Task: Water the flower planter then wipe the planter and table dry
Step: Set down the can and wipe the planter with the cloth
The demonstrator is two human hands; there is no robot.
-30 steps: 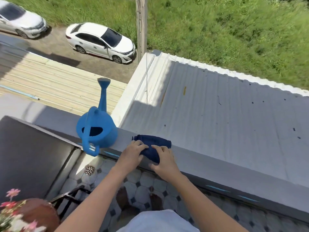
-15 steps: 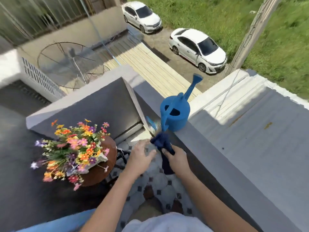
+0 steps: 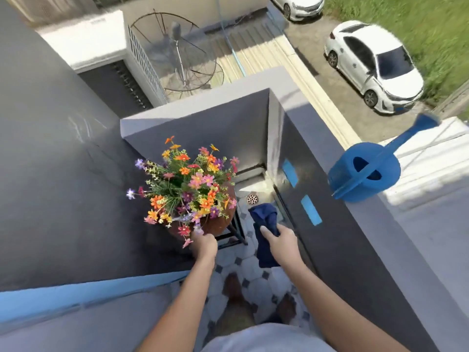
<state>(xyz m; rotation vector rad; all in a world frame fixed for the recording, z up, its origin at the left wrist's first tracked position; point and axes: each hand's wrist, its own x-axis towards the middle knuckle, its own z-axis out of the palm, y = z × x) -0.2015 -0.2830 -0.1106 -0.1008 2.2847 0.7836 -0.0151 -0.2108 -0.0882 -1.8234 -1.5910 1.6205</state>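
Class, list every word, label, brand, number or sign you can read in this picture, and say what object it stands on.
None can be read.
Blue watering can: no label shows.
Dark blue cloth in the right hand: plain.
White car: its plate is too blurred to read.
Left wall: faint scratches, illegible.

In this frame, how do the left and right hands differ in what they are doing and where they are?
The right hand grips a dark blue cloth that hangs below it; the left hand holds no cloth. The left hand is at the near edge of the flower planter, while the right hand is beside the balcony wall, clear of the planter. Both are bare and reach forward at similar height.
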